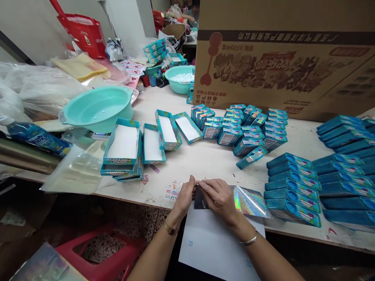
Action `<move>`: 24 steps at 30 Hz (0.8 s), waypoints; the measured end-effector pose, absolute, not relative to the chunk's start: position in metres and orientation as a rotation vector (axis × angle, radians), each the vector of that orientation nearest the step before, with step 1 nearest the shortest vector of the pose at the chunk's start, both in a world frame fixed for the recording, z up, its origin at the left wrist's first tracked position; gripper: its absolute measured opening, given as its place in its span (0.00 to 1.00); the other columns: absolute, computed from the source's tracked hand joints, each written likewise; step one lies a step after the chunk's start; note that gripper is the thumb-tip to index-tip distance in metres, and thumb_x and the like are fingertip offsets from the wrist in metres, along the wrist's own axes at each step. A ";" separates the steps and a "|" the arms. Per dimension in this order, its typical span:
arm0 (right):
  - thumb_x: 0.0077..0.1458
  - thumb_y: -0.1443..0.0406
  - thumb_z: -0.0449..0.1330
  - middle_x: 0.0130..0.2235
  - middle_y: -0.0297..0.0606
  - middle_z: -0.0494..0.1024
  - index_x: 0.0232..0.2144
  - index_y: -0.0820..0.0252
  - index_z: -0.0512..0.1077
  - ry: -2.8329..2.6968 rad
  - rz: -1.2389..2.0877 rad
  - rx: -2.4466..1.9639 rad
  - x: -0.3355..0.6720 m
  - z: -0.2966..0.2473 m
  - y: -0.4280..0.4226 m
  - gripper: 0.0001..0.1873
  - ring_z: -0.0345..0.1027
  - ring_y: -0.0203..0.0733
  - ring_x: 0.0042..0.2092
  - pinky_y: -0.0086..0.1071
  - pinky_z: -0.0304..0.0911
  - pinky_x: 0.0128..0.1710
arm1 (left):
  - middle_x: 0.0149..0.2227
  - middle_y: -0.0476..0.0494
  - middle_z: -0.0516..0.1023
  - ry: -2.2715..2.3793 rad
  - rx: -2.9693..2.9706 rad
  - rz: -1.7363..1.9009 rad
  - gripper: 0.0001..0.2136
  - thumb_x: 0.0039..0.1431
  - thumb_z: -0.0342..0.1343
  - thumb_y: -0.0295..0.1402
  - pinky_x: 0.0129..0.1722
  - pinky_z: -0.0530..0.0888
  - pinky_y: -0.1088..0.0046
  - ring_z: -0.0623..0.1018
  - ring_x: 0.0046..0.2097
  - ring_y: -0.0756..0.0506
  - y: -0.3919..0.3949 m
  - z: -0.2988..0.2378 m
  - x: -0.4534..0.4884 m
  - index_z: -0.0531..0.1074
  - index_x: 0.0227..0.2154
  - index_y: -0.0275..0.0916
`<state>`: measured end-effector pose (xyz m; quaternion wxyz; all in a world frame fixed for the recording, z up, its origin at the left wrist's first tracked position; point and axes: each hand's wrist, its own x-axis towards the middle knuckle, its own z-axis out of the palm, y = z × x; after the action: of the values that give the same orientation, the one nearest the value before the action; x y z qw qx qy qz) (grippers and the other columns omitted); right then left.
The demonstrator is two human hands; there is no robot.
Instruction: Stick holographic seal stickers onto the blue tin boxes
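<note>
At the near edge of the table, a shiny holographic sheet (252,201), dark at its left end, lies partly over a white paper (213,242). My right hand (218,197) rests over the sheet, its fingers bent and pinching near the left end. My left hand (184,197) meets it there, thumb raised and fingers curled around the sheet's left edge. A small bit shows between the fingertips, too hidden to name. Small stickers (173,190) lie just left of my left hand. One small blue box (251,157) leans beyond my right hand.
Blue boxes stand in rows at the right (293,191) and back (231,134). Open display trays (121,142) lie left, near a turquoise basin (98,107) and a blue bottle (38,134). A large carton (281,58) stands behind; a red stool (96,249) is below.
</note>
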<state>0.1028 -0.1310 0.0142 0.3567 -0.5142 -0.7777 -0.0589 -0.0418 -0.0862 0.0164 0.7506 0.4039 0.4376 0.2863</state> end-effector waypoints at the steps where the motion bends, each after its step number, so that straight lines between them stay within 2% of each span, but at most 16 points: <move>1: 0.63 0.71 0.56 0.41 0.41 0.82 0.50 0.56 0.74 -2.012 -0.166 -1.321 0.103 0.014 -0.132 0.16 0.73 0.44 0.40 0.38 0.66 0.39 | 0.22 0.45 0.74 0.953 0.880 0.618 0.43 0.46 0.46 0.73 0.28 0.66 0.74 0.73 0.27 0.47 -0.086 0.017 -0.042 0.80 0.34 0.31; 7: 0.62 0.71 0.56 0.44 0.42 0.82 0.51 0.55 0.74 -1.994 -0.176 -1.319 0.103 0.014 -0.136 0.17 0.73 0.45 0.43 0.40 0.68 0.41 | 0.23 0.42 0.77 0.913 0.864 0.619 0.43 0.46 0.48 0.73 0.29 0.69 0.72 0.76 0.28 0.45 -0.086 0.018 -0.041 0.80 0.36 0.31; 13: 0.62 0.72 0.55 0.46 0.44 0.79 0.44 0.55 0.74 -1.907 -0.112 -1.302 0.098 0.012 -0.136 0.13 0.73 0.46 0.46 0.41 0.71 0.44 | 0.18 0.51 0.66 0.939 0.842 0.651 0.41 0.43 0.51 0.73 0.23 0.63 0.77 0.66 0.21 0.52 -0.085 0.016 -0.039 0.79 0.29 0.32; 16: 0.62 0.73 0.54 0.44 0.44 0.80 0.42 0.56 0.74 -1.907 -0.119 -1.287 0.098 0.013 -0.136 0.12 0.73 0.46 0.46 0.41 0.72 0.43 | 0.18 0.52 0.66 0.929 0.833 0.651 0.41 0.43 0.51 0.73 0.23 0.64 0.76 0.64 0.20 0.53 -0.085 0.017 -0.039 0.79 0.30 0.33; 19: 0.62 0.73 0.53 0.45 0.45 0.80 0.42 0.57 0.74 -1.920 -0.118 -1.289 0.097 0.015 -0.139 0.12 0.74 0.46 0.46 0.41 0.72 0.42 | 0.19 0.48 0.70 0.924 0.843 0.650 0.41 0.44 0.50 0.72 0.24 0.66 0.75 0.68 0.22 0.51 -0.085 0.020 -0.039 0.79 0.32 0.32; 24: 0.63 0.72 0.53 0.49 0.45 0.79 0.44 0.55 0.73 -1.940 -0.159 -1.347 0.092 0.019 -0.152 0.13 0.73 0.49 0.51 0.46 0.72 0.47 | 0.26 0.39 0.80 0.942 0.840 0.626 0.45 0.44 0.49 0.73 0.31 0.69 0.71 0.78 0.31 0.43 -0.086 0.023 -0.041 0.80 0.39 0.30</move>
<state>0.0924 -0.1517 0.0186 0.3776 -0.5268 -0.7590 -0.0622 -0.0406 -0.0857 0.0229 0.7620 0.3860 0.4331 0.2876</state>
